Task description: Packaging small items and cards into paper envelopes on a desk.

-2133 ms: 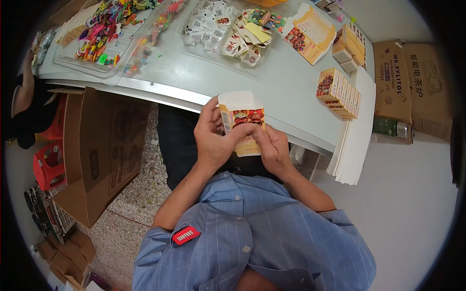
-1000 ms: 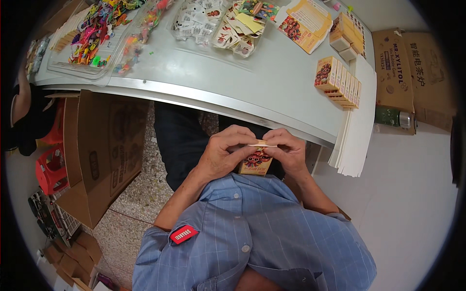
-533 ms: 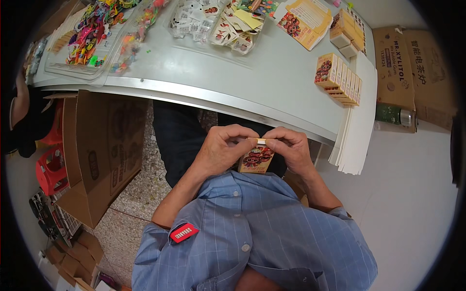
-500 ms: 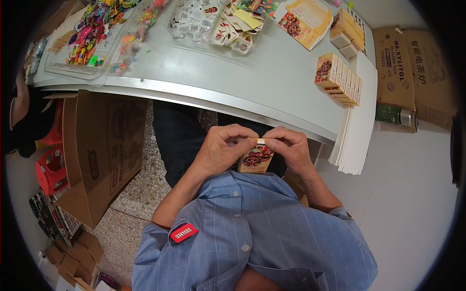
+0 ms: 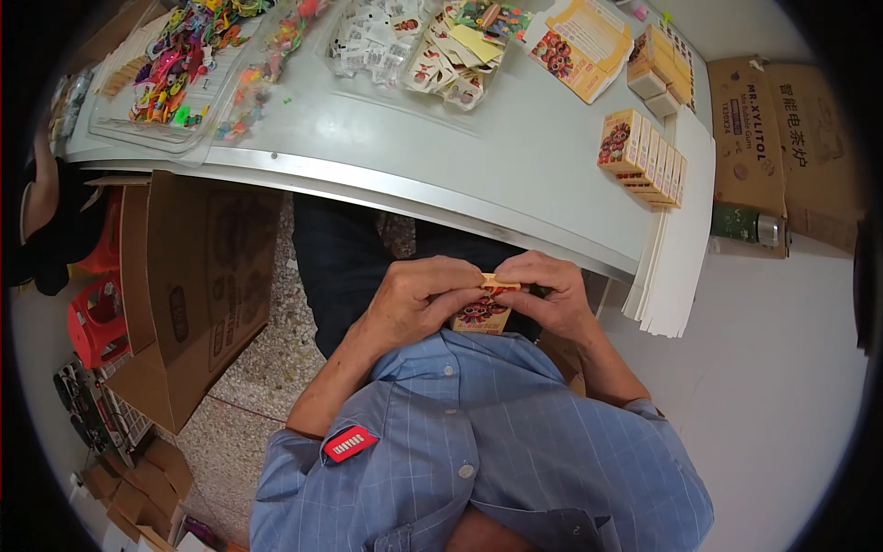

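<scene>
Between my two hands, close to my shirt front, is a small yellow printed carton [image 5: 482, 315] with a red cartoon figure on its face. My left hand [image 5: 425, 293] pinches the top left corner with thumb and forefinger. On the other side my right hand [image 5: 544, 287] grips the top right corner, its thumb across the upper front. The carton's top edge shows between the fingertips; its lower end rests near my shirt. Matching cartons [image 5: 642, 158] stand in a tight row on the table at the right.
On the grey table [image 5: 386, 152] are a tray of colourful small toys [image 5: 175, 78], a tray of white packets [image 5: 375, 41], a tray of cards [image 5: 455, 60] and flat yellow card sheets [image 5: 579, 51]. White strips [image 5: 676, 248] overhang the right edge. A large open cardboard box [image 5: 198, 276] stands left.
My fingers have shifted at the carton's top: the white edge seen before is now covered or folded down, and my right thumb lies lower across the front. The view has moved slightly.
</scene>
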`<action>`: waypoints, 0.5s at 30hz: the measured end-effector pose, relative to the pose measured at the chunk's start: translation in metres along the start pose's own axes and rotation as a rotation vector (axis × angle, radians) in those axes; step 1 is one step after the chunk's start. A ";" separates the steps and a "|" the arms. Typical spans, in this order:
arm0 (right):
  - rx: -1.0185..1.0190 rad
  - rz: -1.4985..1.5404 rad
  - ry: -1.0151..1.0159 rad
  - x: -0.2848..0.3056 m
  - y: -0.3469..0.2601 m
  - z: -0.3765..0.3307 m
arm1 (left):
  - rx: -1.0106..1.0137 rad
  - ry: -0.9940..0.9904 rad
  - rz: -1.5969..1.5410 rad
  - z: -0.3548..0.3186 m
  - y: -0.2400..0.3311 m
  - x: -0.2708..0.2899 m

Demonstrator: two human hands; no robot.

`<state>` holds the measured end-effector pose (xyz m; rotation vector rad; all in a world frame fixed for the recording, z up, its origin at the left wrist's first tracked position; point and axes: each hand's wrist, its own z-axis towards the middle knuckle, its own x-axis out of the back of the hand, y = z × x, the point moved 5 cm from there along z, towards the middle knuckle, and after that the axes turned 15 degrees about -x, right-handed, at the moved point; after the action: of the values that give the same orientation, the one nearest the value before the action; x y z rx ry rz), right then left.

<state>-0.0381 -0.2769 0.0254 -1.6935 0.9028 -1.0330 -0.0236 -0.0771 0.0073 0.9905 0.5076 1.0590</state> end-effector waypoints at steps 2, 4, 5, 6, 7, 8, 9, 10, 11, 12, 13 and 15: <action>-0.217 0.042 -0.005 0.008 -0.012 0.005 | 0.076 0.121 0.046 0.009 0.020 0.013; 0.059 -0.057 0.116 0.022 -0.050 0.021 | 0.063 0.373 0.285 0.006 0.030 0.035; 0.260 -0.078 0.201 0.025 -0.070 0.027 | 0.168 0.489 0.134 -0.001 0.025 0.041; 0.358 -0.172 0.303 0.026 -0.088 0.030 | 0.272 0.603 -0.020 -0.009 0.019 0.049; 0.363 -0.170 0.298 0.024 -0.098 0.035 | 0.427 0.477 -0.358 -0.010 0.014 0.055; 0.527 -0.340 0.243 0.014 -0.115 0.038 | 0.458 0.507 -0.559 0.000 0.016 0.050; 0.690 -0.509 0.186 0.000 -0.126 0.039 | 0.485 0.533 -0.760 0.008 0.017 0.043; 0.695 -0.481 0.059 -0.014 -0.127 0.046 | 0.374 0.515 -0.746 0.008 0.013 0.048; 0.692 -0.488 0.062 -0.017 -0.127 0.052 | 0.419 0.568 -0.742 0.019 0.021 0.049; 0.732 -0.493 -0.044 -0.022 -0.126 0.058 | 0.464 0.620 -0.737 0.030 0.029 0.050; 0.781 -0.486 -0.161 -0.026 -0.128 0.065 | 0.472 0.614 -0.693 0.024 0.021 0.056; 0.665 -0.425 -0.076 -0.005 -0.131 0.091 | 0.488 0.552 -0.589 0.017 0.013 0.063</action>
<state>0.0594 -0.2025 0.1284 -1.3514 0.1008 -1.3499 0.0108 -0.0260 0.0337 0.8672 1.4670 0.6639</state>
